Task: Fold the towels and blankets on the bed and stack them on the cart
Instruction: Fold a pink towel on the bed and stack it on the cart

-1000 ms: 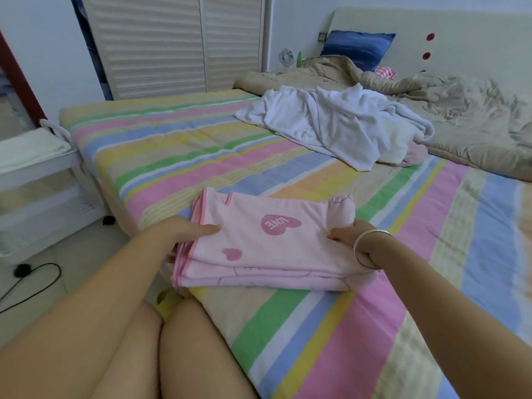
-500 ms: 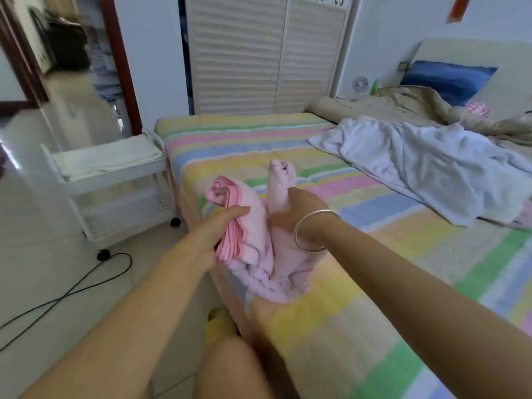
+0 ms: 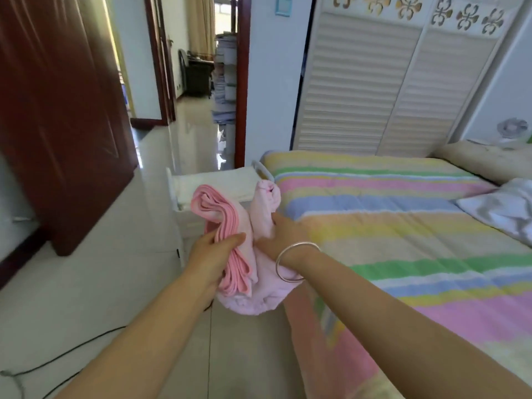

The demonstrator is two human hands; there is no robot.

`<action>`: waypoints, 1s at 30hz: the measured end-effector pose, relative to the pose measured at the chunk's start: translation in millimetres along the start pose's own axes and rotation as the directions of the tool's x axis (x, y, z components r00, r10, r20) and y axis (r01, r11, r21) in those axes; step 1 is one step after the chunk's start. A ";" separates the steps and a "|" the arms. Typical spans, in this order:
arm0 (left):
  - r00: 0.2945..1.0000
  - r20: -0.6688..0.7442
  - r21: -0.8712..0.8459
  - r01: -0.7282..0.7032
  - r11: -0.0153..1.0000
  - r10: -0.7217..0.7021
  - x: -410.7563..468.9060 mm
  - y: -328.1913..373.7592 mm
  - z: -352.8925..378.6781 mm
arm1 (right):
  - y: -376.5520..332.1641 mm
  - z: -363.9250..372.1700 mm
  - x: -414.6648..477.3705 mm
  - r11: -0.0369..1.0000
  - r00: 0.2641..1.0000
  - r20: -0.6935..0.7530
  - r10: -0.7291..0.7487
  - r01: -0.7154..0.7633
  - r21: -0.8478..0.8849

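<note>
A folded pink towel hangs in the air between my hands, beside the bed's left edge. My left hand grips its layered left end, thumb on top. My right hand, a silver bangle on the wrist, grips the right end, which sticks up. Behind the towel stands the white cart with a folded cream towel on its top shelf. At the right edge, a white blanket lies loose on the striped bed.
A dark red door stands open at the left, with a hallway beyond it. Louvred wardrobe doors rise behind the bed. A black cable runs over the tiled floor at the lower left. A beige quilt lies at the far right.
Both hands lifted the pink towel off the bed and carried it left toward the cart. My view swung left, bringing in the door and hallway.
</note>
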State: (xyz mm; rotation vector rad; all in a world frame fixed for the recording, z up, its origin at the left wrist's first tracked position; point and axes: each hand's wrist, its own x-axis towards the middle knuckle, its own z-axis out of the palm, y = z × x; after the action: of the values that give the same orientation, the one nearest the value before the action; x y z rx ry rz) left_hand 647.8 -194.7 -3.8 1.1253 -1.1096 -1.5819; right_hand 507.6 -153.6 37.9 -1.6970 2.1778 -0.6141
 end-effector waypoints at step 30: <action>0.941 -0.336 0.207 0.116 0.971 -0.041 447.0 31.9 -81.8 | 76.1 55.7 492.1 0.963 0.962 -0.167 0.216 -0.181 0.200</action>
State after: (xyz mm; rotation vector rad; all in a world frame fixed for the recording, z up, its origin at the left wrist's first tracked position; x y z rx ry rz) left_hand 638.9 -645.0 -71.6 1.5405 -1.0424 -1.2852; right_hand 348.9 -622.4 -40.5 -1.3541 2.3010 -0.9195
